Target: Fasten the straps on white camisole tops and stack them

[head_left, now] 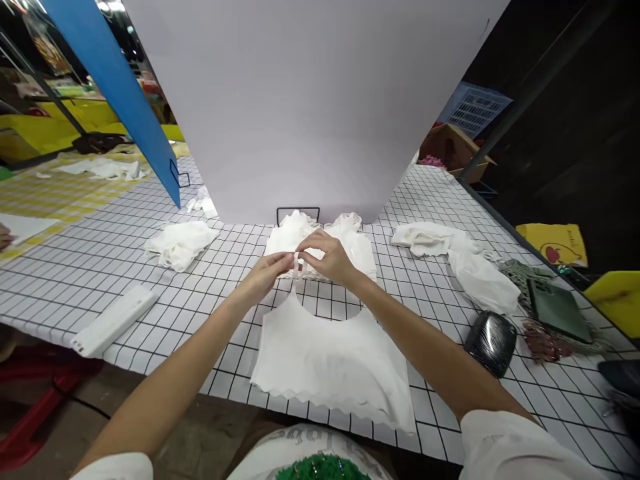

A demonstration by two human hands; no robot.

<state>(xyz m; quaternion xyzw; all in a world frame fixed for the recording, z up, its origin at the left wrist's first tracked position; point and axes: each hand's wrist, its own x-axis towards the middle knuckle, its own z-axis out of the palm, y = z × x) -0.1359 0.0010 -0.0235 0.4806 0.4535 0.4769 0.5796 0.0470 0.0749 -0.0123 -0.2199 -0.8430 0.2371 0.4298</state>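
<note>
A white sleeveless top (330,363) lies flat on the white grid-patterned table (100,253), its scalloped hem toward me. My left hand (267,273) and my right hand (327,257) meet above its neckline, both pinching its thin white straps (299,265) between fingertips. Just behind my hands sits a stack of similar white garments (360,243).
A large white board (310,107) stands upright behind the stack, a blue board (115,80) to its left. Loose white cloth piles (180,243) (460,257) lie left and right. A white bar (113,320), black wrapped object (491,340), dark notebook (560,310) lie nearby.
</note>
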